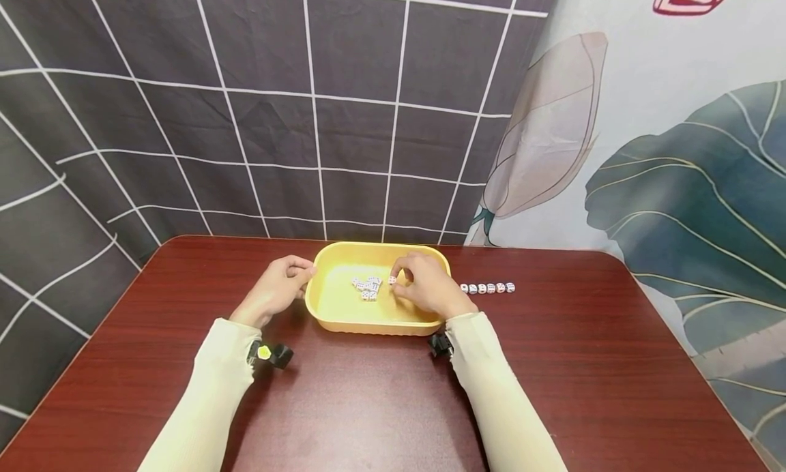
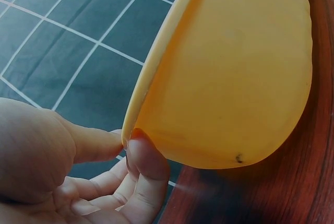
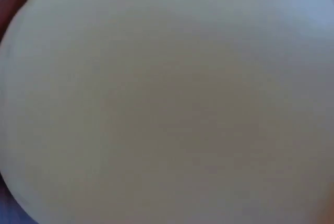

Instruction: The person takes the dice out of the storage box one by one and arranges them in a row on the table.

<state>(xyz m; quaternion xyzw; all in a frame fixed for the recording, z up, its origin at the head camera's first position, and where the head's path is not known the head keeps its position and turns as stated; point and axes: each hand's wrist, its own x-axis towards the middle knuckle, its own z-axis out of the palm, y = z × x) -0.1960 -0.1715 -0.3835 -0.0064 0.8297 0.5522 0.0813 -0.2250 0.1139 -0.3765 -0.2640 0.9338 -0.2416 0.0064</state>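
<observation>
A yellow plastic basin (image 1: 381, 327) stands on the table, with several white dice (image 1: 368, 286) heaped loosely in it. At its left end, my left hand (image 1: 278, 288) pinches the rim between thumb and index finger. The left wrist view gives a close look at that grip on the basin's wall (image 2: 229, 78). Reaching over the basin's right side, my right hand (image 1: 426, 282) holds a single die (image 1: 391, 279) at its fingertips, a little right of the heap. A blurred pale surface fills the right wrist view and hides the fingers there.
Several dice (image 1: 491, 288) lie in a straight row on the dark red wooden table (image 1: 589, 363), right of the basin. Behind the table hang a dark cloth (image 1: 356, 138) with white grid lines and a leaf-patterned cloth (image 1: 675, 185).
</observation>
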